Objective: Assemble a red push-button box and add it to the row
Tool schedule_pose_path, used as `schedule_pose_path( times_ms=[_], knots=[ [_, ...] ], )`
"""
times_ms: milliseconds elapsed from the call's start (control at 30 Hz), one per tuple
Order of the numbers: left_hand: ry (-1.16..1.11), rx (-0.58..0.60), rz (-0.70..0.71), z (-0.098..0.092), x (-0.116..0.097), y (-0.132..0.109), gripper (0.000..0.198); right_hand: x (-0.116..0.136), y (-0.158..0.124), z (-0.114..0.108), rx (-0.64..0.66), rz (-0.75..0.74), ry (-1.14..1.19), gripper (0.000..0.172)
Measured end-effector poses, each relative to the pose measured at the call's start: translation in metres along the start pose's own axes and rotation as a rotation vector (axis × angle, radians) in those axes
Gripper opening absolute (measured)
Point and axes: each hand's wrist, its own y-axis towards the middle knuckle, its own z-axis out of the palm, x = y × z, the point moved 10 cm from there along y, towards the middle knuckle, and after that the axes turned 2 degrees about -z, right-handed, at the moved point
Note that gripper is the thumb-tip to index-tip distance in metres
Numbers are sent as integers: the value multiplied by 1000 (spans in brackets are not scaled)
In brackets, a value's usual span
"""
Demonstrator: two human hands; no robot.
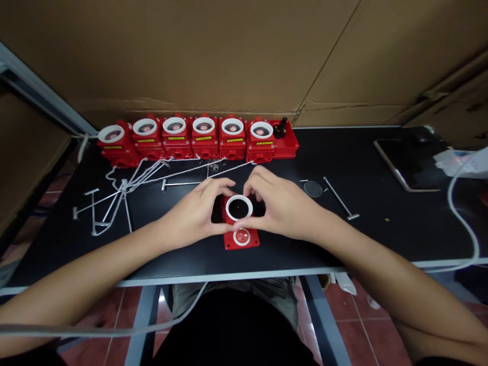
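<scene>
A red box unit (pixel 241 238) with a white ring (pixel 239 207) on top and a small round lens on its lower part lies on the black table (pixel 362 239) in front of me. My left hand (pixel 196 211) grips its left side, fingers curled around the ring. My right hand (pixel 282 206) grips its right side, thumb and fingers pressed at the ring's edge. Both hands touch the unit at once.
Several finished red units (pixel 190 136) with white rings line the back edge, one open red case (pixel 284 142) at the row's right end. White cords with metal T-pins (pixel 114 203) lie left. A glass disc (pixel 313 188), a metal pin (pixel 340 201), a tablet (pixel 406 162) and a cable (pixel 463 213) lie right.
</scene>
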Motion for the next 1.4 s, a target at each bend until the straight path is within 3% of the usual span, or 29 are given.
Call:
schedule_pose_path(
  times_ms=[167, 300, 433, 533, 633, 700, 900, 1033, 1200, 1400],
  knots=[
    [29, -25, -48, -3, 3, 2, 84, 6, 1, -7, 81, -224, 213, 41],
    [24, -44, -88, -4, 5, 3, 85, 3, -1, 2, -1, -176, 147, 45],
    [12, -44, -131, -7, 7, 5, 77, -2, -6, 3, -139, -1, -30, 47],
    [-4, -34, -127, -9, 7, 8, 80, 0, -4, 1, -49, -46, 36, 49],
    [-18, -38, -126, -11, 7, 9, 87, 5, -2, -4, 80, -180, 217, 42],
    [-25, -35, -136, -10, 9, 9, 89, 1, 0, -7, 107, -177, 254, 36],
    [-24, -63, -171, -9, 10, 5, 82, -1, -3, 1, 52, -71, 203, 54],
    [19, -97, -193, -9, 9, 2, 86, 4, -7, 3, 47, -43, 175, 42],
    [33, -51, -162, -5, 8, 2, 90, 4, -5, 2, 125, -67, 207, 47],
    [-19, -66, -133, -8, 5, 3, 86, -3, -2, 3, 69, -80, 250, 34]
  ],
)
